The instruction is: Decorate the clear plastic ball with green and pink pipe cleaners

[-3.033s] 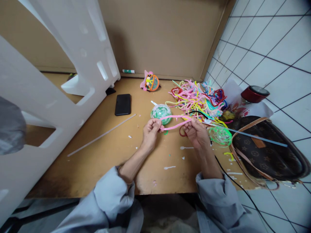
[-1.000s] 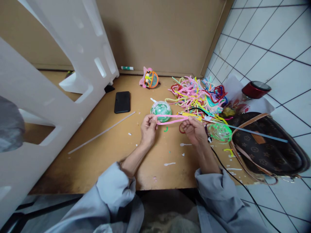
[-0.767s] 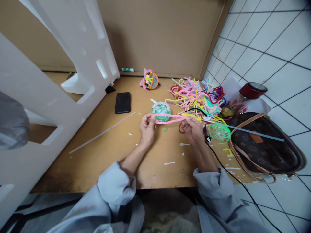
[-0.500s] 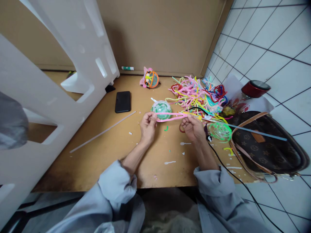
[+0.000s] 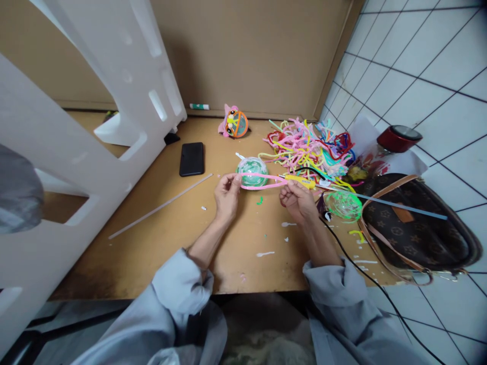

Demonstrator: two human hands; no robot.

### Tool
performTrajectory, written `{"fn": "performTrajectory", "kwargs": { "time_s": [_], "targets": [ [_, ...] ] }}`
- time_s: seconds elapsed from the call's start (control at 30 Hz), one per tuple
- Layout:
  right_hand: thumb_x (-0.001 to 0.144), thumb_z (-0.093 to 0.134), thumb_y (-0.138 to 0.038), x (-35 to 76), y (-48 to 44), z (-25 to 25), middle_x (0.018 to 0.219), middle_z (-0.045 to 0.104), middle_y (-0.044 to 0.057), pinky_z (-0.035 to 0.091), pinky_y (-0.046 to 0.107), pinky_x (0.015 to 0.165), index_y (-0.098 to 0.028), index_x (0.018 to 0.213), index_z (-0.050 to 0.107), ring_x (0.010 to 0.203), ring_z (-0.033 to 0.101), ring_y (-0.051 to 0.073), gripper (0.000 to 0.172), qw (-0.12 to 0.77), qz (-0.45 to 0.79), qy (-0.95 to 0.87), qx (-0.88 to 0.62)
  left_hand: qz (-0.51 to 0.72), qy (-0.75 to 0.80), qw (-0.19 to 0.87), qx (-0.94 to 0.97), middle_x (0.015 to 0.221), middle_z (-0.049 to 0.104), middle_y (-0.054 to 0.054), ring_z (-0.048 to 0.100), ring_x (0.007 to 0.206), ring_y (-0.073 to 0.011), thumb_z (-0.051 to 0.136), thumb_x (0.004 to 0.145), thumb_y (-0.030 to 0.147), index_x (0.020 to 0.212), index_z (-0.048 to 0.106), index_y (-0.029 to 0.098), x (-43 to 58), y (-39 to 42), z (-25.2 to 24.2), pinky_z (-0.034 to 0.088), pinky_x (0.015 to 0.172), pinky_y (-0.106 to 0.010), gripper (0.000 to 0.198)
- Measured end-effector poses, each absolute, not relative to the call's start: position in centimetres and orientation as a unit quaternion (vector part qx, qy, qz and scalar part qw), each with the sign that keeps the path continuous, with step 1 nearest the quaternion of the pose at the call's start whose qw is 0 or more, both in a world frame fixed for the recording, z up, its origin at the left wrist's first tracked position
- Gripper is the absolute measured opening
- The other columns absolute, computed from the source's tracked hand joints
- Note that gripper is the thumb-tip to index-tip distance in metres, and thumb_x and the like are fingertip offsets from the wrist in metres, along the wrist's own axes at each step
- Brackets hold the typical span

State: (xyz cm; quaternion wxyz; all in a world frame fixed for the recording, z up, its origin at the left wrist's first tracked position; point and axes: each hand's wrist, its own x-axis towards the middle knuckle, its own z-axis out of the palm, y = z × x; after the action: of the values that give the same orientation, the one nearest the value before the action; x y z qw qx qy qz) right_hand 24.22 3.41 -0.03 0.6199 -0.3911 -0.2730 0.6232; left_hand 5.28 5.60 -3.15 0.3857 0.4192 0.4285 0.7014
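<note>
A folded pink pipe cleaner is stretched between my two hands above the brown table. My left hand pinches its left end, fingers closed. My right hand pinches the right end, where a yellow tool tip with a black cord lies close by. Just behind the pipe cleaner sits a clear half-sphere with green inside. A second clear green half-sphere rests right of my right hand.
A heap of coloured pipe cleaners lies at the back right. A black phone, a thin clear stick, a pink owl-like toy, a brown handbag, a red-lidded jar and a white foam frame surround the hands.
The pink loop has been pressed flatter and narrower. Both hands shifted slightly left, and the yellow tool tip now lies by my right hand's fingers.
</note>
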Motion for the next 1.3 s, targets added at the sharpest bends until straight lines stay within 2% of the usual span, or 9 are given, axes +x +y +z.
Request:
{"fn": "performTrajectory", "kwargs": {
  "time_s": [0.1, 0.27, 0.43, 0.57, 0.93, 1.3],
  "targets": [
    [0.071, 0.083, -0.024, 23.9, 3.8, 0.0, 0.052, 0.056, -0.005, 0.043, 0.019, 0.049, -0.019, 0.063, 0.059, 0.051, 0.053, 0.008, 0.026, 0.635, 0.605, -0.286, -0.387, 0.706, 0.423, 0.379, 0.422, 0.06, 0.052, 0.005, 0.039, 0.052, -0.0072, 0.078, 0.071, 0.06, 0.077, 0.066, 0.017, 5.2, 5.9, -3.4, 0.034, 0.053, -0.021, 0.045],
    [0.067, 0.083, -0.021, 23.4, 5.0, 1.2, 0.052, 0.053, -0.006, 0.045, 0.021, 0.055, -0.019, 0.06, 0.059, 0.053, 0.052, 0.008, 0.025, 0.663, 0.587, -0.277, -0.372, 0.712, 0.419, 0.37, 0.424, 0.06, 0.053, 0.005, 0.039, 0.051, -0.0072, 0.078, 0.071, 0.062, 0.075, 0.065, 0.018, 5.2, 5.9, -3.3, 0.035, 0.053, -0.021, 0.046],
    [0.066, 0.083, -0.03, 22.5, 5.6, 2.4, 0.058, 0.055, -0.006, 0.044, 0.024, 0.058, -0.02, 0.066, 0.062, 0.056, 0.049, 0.009, 0.023, 0.691, 0.515, -0.356, -0.361, 0.719, 0.419, 0.353, 0.428, 0.06, 0.053, 0.005, 0.039, 0.052, -0.0072, 0.076, 0.074, 0.061, 0.075, 0.065, 0.018, 5.0, 5.8, -3.2, 0.037, 0.054, -0.021, 0.045],
    [0.065, 0.08, -0.035, 21.9, 5.1, 1.3, 0.056, 0.053, -0.006, 0.041, 0.025, 0.059, -0.02, 0.063, 0.061, 0.056, 0.046, 0.009, 0.024, 0.704, 0.441, -0.373, -0.413, 0.721, 0.427, 0.351, 0.419, 0.059, 0.051, 0.005, 0.039, 0.051, -0.007, 0.076, 0.074, 0.06, 0.075, 0.064, 0.017, 4.6, 6.0, -3.3, 0.036, 0.052, -0.021, 0.044],
    [0.058, 0.08, -0.027, 22.9, 4.8, 0.6, 0.054, 0.055, -0.005, 0.04, 0.021, 0.052, -0.019, 0.062, 0.061, 0.052, 0.048, 0.008, 0.021, 0.654, 0.556, -0.303, -0.413, 0.711, 0.43, 0.38, 0.407, 0.059, 0.05, 0.005, 0.037, 0.05, -0.0067, 0.078, 0.073, 0.055, 0.073, 0.063, 0.018, 4.9, 5.7, -3.2, 0.034, 0.05, -0.02, 0.04],
    [0.058, 0.081, -0.024, 22.7, 4.8, 0.7, 0.051, 0.052, -0.006, 0.04, 0.018, 0.049, -0.019, 0.061, 0.06, 0.05, 0.048, 0.007, 0.023, 0.655, 0.567, -0.267, -0.422, 0.698, 0.419, 0.425, 0.397, 0.056, 0.048, 0.006, 0.036, 0.049, -0.0074, 0.076, 0.073, 0.056, 0.074, 0.062, 0.018, 5.0, 5.5, -3.2, 0.03, 0.048, -0.021, 0.04]
  ]
}}
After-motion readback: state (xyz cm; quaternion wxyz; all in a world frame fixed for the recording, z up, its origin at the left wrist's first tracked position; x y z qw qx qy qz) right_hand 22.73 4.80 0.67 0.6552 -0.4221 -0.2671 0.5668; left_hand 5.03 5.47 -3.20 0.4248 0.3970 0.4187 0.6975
